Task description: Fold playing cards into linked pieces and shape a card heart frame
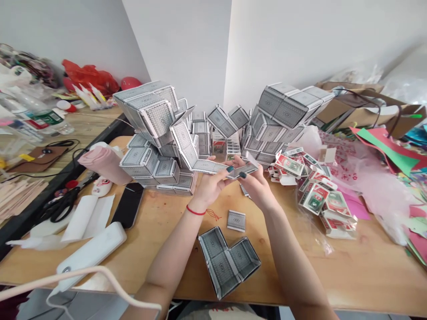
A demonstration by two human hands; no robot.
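Observation:
Between both hands is a bent strip of joined grey-patterned playing cards (207, 166), raised above the table. Its left part angles up in front of a stacked card structure. My left hand (213, 184) pinches the strip's middle, thumb on top. My right hand (256, 184) grips the right end, where a pale flap stands up. Below them lies a single patterned card piece (236, 221). Nearer to me sits an open, heart-like tray of joined cards (223, 263). A red thread (212, 215) lies by my left wrist, and another card (245, 191) is partly hidden by my right hand.
Grey card-box structures stand behind at left (150, 115) and right (283, 106). Card packs (315, 198) and plastic wrap are heaped at right. A phone (128, 205), white power bank (91, 255), black scissors (62, 204) and pink roll (103, 163) lie left. A cable (110, 275) crosses the lower left.

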